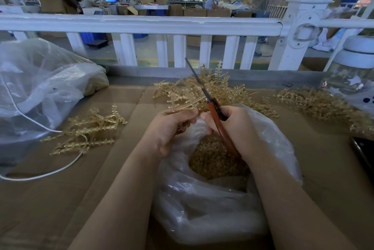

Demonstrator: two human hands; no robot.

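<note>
Carefully now: my left hand [172, 128] pinches the gold sprig [183, 101], and my right hand [229, 126] grips the scissors [211, 103]. A slip could cut me, or bits could miss the bag [202, 209].

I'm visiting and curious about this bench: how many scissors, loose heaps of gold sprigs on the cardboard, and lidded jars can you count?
Scissors: 1
Gold sprig heaps: 3
Lidded jar: 1
Total: 5

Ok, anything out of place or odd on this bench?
Nothing spilled or damaged. One small oddity: a white cable trails loose over the cardboard and runs into the left sprig pile. The right hand grips scissors, the left hand a sprig.
</note>
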